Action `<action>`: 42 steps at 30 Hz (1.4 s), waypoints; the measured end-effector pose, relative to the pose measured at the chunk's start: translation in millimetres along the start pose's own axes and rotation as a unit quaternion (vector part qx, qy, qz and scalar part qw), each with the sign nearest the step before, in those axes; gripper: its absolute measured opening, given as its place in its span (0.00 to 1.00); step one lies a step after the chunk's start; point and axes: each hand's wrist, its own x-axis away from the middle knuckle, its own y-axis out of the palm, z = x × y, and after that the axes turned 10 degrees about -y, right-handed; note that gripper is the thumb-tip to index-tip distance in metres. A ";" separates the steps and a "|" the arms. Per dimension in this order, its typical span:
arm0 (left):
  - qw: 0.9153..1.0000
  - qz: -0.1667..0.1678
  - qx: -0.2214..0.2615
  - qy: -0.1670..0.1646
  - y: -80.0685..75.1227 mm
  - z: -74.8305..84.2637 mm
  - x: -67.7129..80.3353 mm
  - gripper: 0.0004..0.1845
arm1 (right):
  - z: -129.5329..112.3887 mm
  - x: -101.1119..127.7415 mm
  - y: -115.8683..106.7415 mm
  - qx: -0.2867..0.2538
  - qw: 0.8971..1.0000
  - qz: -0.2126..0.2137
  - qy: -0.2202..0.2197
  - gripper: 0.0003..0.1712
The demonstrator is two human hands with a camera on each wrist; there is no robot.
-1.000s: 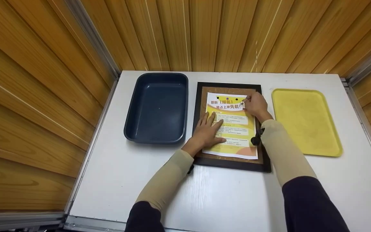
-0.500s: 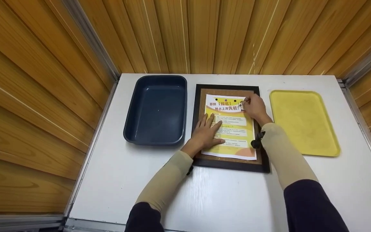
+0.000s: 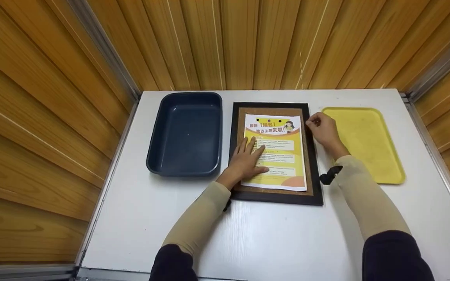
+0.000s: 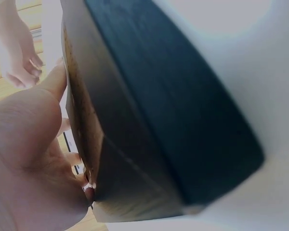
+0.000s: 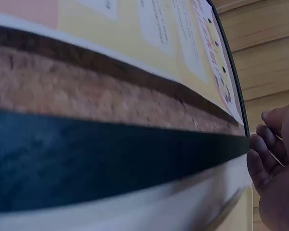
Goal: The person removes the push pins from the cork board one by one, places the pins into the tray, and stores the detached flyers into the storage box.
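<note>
A yellow-and-white printed poster (image 3: 274, 180) lies on a black-framed cork board (image 3: 241, 113). Three small round tack heads (image 3: 269, 121) sit in a row along its top edge. My left hand (image 3: 244, 162) rests flat on the poster's left side with its fingers spread; in the left wrist view the palm (image 4: 24, 144) is beside the frame corner (image 4: 183, 159). Just off the board's right edge is my right hand (image 3: 324, 128), thumb and fingertips together. Between them, in the right wrist view, it pinches a small dark thumbtack (image 5: 262, 116).
To the left of the board stands a deep dark-blue tray (image 3: 188, 171). A shallow yellow tray (image 3: 369, 144) lies on the right, partly behind the right forearm. Wood-panelled walls (image 3: 236, 43) close off the back and sides of the white table (image 3: 272, 242).
My right hand has moved right, from the poster's upper right corner to beyond the board's frame, uncovering the printed figure there. The left hand stays on the poster.
</note>
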 end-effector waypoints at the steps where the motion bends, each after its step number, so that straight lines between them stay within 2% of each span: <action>1: 1.000 0.001 0.000 -0.001 -0.2 -0.8 0.2 0.46 | 2.4 0.7 -6.6 0.003 1.000 0.007 -0.001 0.10; 4: 1.000 0.004 0.003 -0.003 -1.0 -3.0 0.7 0.46 | 10.2 3.8 -25.0 0.007 1.000 0.015 0.009 0.12; 9: 1.000 0.006 0.012 0.002 -0.7 -2.3 1.2 0.46 | 24.9 14.7 -43.6 -0.015 0.998 0.010 0.062 0.16; 18: 1.000 0.003 0.013 0.007 6.5 0.9 2.4 0.46 | 50.6 39.1 -41.9 -0.030 0.991 0.005 0.128 0.16; 24: 1.000 0.009 0.001 0.002 4.7 0.3 -0.8 0.46 | 49.1 35.8 -39.4 -0.036 0.992 0.006 0.122 0.16; 32: 1.000 0.007 0.000 0.009 2.3 -0.7 -1.3 0.46 | 50.5 32.4 -37.1 -0.001 0.994 0.012 0.108 0.15; 42: 1.000 0.006 0.004 0.004 3.3 -0.3 -1.1 0.46 | 51.4 34.3 -39.4 0.008 0.993 0.005 0.115 0.15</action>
